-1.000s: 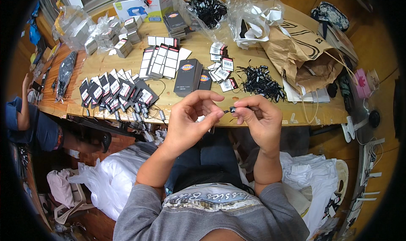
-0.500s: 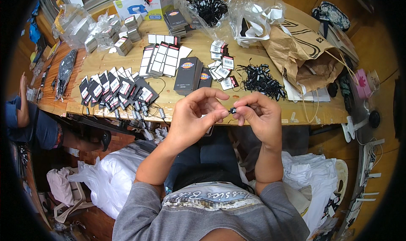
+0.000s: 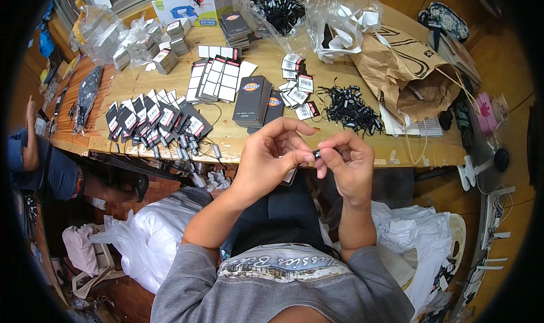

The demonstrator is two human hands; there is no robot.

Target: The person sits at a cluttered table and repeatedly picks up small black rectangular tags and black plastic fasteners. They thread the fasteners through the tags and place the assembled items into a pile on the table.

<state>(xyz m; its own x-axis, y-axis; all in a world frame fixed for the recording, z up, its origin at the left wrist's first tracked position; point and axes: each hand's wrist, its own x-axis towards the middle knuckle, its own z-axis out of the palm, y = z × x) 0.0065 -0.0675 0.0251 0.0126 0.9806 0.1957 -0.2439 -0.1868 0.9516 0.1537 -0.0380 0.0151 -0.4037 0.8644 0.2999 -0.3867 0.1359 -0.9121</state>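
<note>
My left hand (image 3: 265,157) and my right hand (image 3: 347,163) meet just over the table's front edge. Between their thumbs and fingertips is the small black seal of a hang tag string (image 3: 317,153), pinched from both sides. A sliver of a dark hang tag (image 3: 289,177) shows below my left hand, mostly hidden by it. Straight ahead stands a stack of black hang tags (image 3: 251,101), with barcoded tags (image 3: 297,91) beside it. A heap of loose black tag strings (image 3: 352,109) lies beyond my right hand.
Strung tags (image 3: 156,119) lie in overlapping rows at left, their seals hanging over the edge. White-backed tags (image 3: 218,76), bagged bundles (image 3: 141,43), a carton (image 3: 190,9) and a bag of strings (image 3: 279,11) are farther back. A brown paper bag (image 3: 405,68) lies right. Another person's arm (image 3: 30,139) shows far left.
My hands have drawn closer around the seal, and it now sits slightly farther right and lower. The tag under my left hand shows a little more.
</note>
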